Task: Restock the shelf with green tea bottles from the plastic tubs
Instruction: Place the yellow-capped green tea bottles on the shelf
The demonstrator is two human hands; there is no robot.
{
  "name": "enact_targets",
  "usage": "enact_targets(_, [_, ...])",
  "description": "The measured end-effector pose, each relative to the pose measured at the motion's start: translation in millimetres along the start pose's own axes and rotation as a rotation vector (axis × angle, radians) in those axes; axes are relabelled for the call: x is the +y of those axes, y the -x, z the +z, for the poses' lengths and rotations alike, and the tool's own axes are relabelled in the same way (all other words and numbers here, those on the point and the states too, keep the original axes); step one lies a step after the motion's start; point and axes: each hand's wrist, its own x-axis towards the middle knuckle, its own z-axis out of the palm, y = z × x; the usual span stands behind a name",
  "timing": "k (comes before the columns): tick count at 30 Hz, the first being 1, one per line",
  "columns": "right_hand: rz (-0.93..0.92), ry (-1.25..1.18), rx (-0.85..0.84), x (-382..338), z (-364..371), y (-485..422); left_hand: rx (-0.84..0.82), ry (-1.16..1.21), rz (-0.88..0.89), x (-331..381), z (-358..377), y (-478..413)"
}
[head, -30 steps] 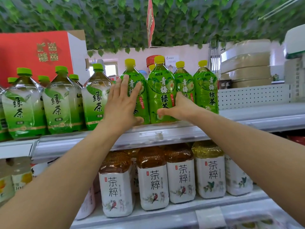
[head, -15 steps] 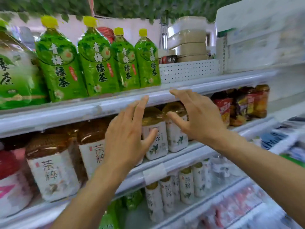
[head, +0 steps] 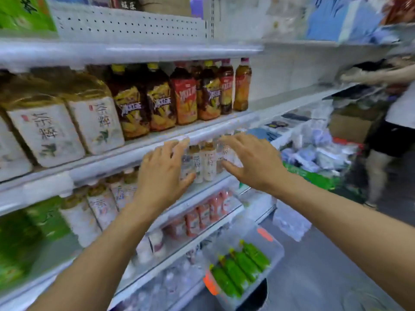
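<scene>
Green tea bottles [head: 241, 267] lie on their sides in a row inside a clear plastic tub [head: 251, 230] down at 5 o'clock, low in front of the shelving, their yellow caps pointing up and to the left. The tub has an orange latch [head: 210, 286] at its near end and another at its far end. Both arms reach forward from the bottom corners. The left hand [head: 161, 176], near the middle of the view, is empty, with the fingers straight and spread and the palm facing the shelf [head: 134, 151]. The right hand [head: 251, 162], just toward 3 o'clock from it, is also empty, fingers extended and slightly fanned, thumb pointing left. Between the two hands stand small white-labelled bottles [head: 203, 162] on a lower tier; motion blur hides whether either hand touches them. Toward 9 o'clock, large amber bottles with white labels [head: 67, 126] sit on the tier above, and beside them at 12 o'clock are dark tea bottles with yellow and red wrappers [head: 157, 104]. Pink-labelled bottles [head: 202, 216] fill a tier just below the hands. At 3 o'clock another person [head: 395, 122] in dark shorts stands at the next bay, one arm stretched toward its shelves.
</scene>
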Motion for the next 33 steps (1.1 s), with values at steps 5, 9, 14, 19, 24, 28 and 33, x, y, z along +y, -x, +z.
enact_targets(5, [0.041,-0.010,-0.128,62.7,26.2,41.6,-0.150,0.100,-0.035,63.2,52.7,8.7])
enact_targets(9, [0.081,-0.049,-0.235,91.3,65.1,67.8,-0.293,0.118,-0.107,92.1,94.5,18.5])
enact_targets(14, [0.119,-0.136,-0.426,110.1,125.9,84.0,-0.510,0.194,-0.201,99.9,155.1,33.1])
enact_targets(19, [0.186,-0.197,-0.611,131.6,193.0,94.7,-0.678,0.270,-0.299,96.1,221.6,46.2])
enact_targets(24, [0.238,-0.239,-0.794,162.9,269.1,96.4,-0.836,0.402,-0.461,89.7,295.2,50.5])
enact_targets(28, [0.283,-0.302,-0.947,173.4,331.3,96.6,-0.967,0.474,-0.574,81.3,353.5,62.7])
enact_targets(33, [0.351,-0.432,-1.096,168.6,413.8,120.4,-1.069,0.554,-0.775,79.3,421.2,89.8])
